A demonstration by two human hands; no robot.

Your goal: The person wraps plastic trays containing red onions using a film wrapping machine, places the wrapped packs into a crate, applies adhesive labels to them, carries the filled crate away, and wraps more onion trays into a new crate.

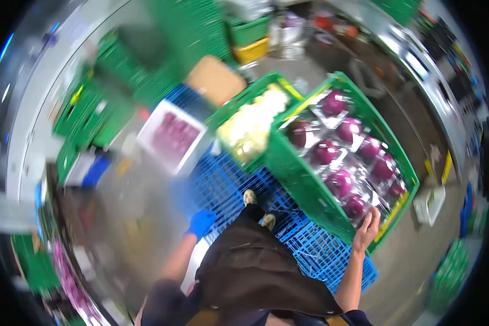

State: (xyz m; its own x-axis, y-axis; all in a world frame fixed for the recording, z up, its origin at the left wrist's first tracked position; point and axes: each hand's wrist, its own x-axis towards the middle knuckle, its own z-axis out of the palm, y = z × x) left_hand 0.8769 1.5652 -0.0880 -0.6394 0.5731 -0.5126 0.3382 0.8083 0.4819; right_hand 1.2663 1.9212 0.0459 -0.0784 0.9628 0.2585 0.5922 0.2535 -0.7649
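My right hand (367, 230), bare, is at the near corner of a large green crate (304, 187). Its curled fingers grip the clear wrapping at the end of a pack of round purple vegetables (355, 206) that look like red cabbages. More of these plastic-wrapped purple vegetables (326, 151) fill the crate. My left hand (202, 223), in a blue glove, hangs low over the floor side of a blue plastic pallet (217, 176). It is away from the crates, and blur hides how its fingers are set.
A green crate of pale yellow produce (251, 125) stands beside the large one. Left of it is a white box (174, 136) with small purple items, near a cardboard box (216, 80). Green crates (190, 27) are stacked behind. My shoes (249, 197) are on the blue pallet.
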